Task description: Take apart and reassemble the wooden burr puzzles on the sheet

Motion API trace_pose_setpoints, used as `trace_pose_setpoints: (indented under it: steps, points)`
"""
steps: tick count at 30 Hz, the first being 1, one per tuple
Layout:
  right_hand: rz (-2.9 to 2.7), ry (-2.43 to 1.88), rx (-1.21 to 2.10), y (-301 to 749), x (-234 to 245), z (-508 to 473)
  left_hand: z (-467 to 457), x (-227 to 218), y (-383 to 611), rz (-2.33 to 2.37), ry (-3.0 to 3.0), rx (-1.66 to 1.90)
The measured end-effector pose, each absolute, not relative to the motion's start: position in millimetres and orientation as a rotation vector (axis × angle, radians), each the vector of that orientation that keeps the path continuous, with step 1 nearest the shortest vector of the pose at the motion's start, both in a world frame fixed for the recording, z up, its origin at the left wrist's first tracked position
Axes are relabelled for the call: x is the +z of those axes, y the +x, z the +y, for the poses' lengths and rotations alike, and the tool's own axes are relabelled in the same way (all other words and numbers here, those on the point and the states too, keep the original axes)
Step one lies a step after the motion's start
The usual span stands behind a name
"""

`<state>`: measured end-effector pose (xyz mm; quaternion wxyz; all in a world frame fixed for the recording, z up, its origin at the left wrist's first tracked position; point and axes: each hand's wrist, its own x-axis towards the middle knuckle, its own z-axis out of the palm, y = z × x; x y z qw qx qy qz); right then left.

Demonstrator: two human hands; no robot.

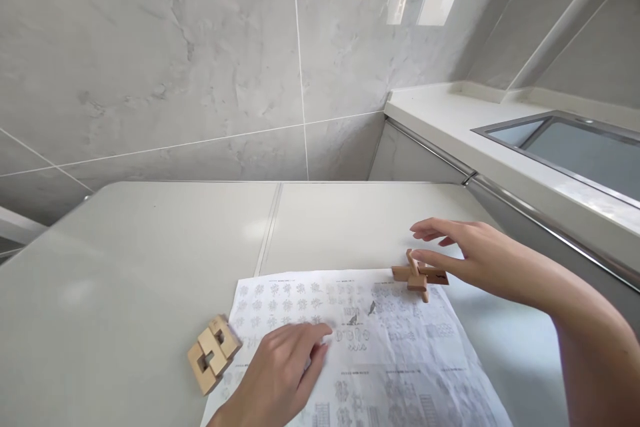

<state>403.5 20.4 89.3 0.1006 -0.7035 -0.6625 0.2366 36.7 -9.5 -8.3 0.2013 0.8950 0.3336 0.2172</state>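
Observation:
A large sheet of paper printed with rows of small diagrams lies on the pale table. My left hand rests on the sheet, index finger and thumb a little apart, with nothing seen between them. My right hand is above a wooden interlocking puzzle that sits across the sheet's far right corner. Its fingers are spread, and the thumb tip is close to an upright stick of the puzzle; whether they touch I cannot tell. Left of my left hand, a second wooden puzzle of joined light blocks stands beside the paper.
Two small dark grey marks or bits show on the sheet; I cannot tell which. The table has a seam and ends near a grey tiled wall. On the right runs a white counter with a sink.

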Motion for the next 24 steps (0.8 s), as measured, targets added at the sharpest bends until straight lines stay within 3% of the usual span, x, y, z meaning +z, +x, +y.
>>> trace_pose_setpoints:
  steps: [4, 9, 12, 24]
  points:
    - [-2.050, -2.007, 0.741, 380.4, 100.0, 16.2, -10.7, 10.3, 10.6, 1.043, 2.532, 0.729]
    - [-2.145, -1.916, 0.855, 366.1, 99.3, 14.2, -17.9, 13.4, -45.8, 1.571, 2.471, 0.866]
    - [-2.154, -1.861, 0.808, 362.5, 95.9, 11.7, -24.4, 3.9, -70.9, 1.878, 2.287, 0.752]
    - [-2.215, -1.833, 0.853, 352.8, 93.6, 8.5, -30.8, -8.1, -81.7, 1.984, 2.015, 0.717]
